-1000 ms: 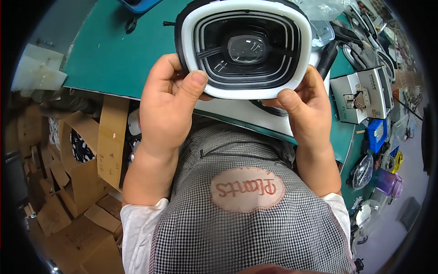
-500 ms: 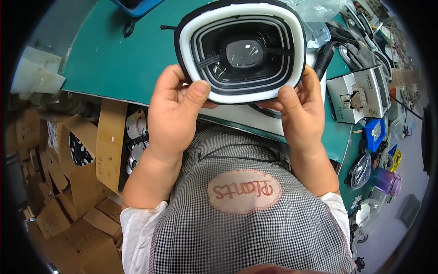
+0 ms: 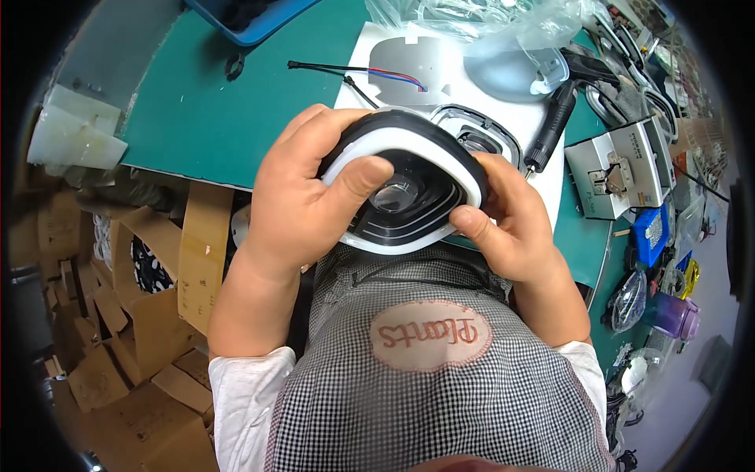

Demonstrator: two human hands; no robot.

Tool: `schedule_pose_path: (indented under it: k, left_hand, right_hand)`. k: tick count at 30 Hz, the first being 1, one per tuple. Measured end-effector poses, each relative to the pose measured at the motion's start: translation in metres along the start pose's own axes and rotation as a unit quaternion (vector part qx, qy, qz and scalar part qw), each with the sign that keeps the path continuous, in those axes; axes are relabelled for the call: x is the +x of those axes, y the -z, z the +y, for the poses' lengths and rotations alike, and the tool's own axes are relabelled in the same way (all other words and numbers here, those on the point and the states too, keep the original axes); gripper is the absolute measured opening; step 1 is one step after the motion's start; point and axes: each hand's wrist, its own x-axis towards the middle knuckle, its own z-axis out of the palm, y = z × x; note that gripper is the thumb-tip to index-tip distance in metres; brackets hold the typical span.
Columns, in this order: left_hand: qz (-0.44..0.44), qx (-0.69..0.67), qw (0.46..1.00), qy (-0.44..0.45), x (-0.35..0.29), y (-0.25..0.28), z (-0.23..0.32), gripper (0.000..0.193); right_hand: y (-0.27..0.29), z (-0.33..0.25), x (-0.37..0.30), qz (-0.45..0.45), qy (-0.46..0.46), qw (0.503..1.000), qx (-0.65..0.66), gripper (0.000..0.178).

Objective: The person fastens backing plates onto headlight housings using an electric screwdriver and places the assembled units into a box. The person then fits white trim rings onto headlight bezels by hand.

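Note:
A black ribbed housing with a white rim [image 3: 417, 189] is held above the table edge in front of my apron, tilted, with a round clear lens inside. My left hand [image 3: 303, 185] wraps its left side, thumb over the white rim. On the other side my right hand [image 3: 511, 220] grips it, thumb at the rim's lower right and fingers behind. Beyond the housing, a grey frame-shaped part [image 3: 510, 135] lies on a white mat [image 3: 543, 185], partly hidden. Thin red, blue and black wires [image 3: 346, 69] stretch across the mat onto the green table.
A black power screwdriver [image 3: 553, 126] rests at the mat's right side, near a pale blue translucent shell [image 3: 503, 77]. Farther right stands a white box [image 3: 621, 169]. A blue bin [image 3: 255, 30] sits at the far left of the table; cardboard boxes [image 3: 157, 330] stand below left.
The housing has come down and closer to my body and has turned, its opening now seen at a slant. Both hands moved with it, uncovering the wires and frame-shaped part behind.

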Motion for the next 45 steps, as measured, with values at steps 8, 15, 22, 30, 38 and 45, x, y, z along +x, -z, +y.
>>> schedule_pose_path:
  k: [8, 15, 22, 30, 38, 45]
  left_hand:
    - [0.013, 0.038, 0.999, 0.022, -0.009, 0.003, 0.001, 0.031]
    - [0.013, 0.047, 0.997, 0.061, -0.008, 0.000, -0.001, 0.040]
    - [0.099, 0.070, 0.992, 0.036, -0.020, 0.014, -0.003, 0.068]
    - [0.093, -0.015, 0.991, 0.097, -0.023, 0.007, -0.004, 0.031]
    - [0.124, 0.007, 0.990, 0.061, -0.018, 0.004, -0.011, 0.031]
    - [0.103, -0.181, 0.972, 0.110, -0.031, 0.012, -0.006, 0.034]
  right_hand:
    - [-0.003, -0.003, -0.004, -0.020, -0.023, 0.999, 0.011, 0.050]
    - [-0.002, -0.008, -0.002, -0.029, -0.026, 0.999, -0.014, 0.047]
    - [0.003, 0.004, 0.000, 0.065, -0.047, 0.980, 0.181, 0.057]
    - [-0.006, 0.008, -0.001, 0.050, -0.050, 0.972, 0.226, 0.064]
    - [-0.011, 0.005, 0.001, 0.058, -0.058, 0.981, 0.178, 0.063]
    - [-0.011, 0.019, 0.003, 0.077, -0.018, 0.979, 0.190, 0.054]
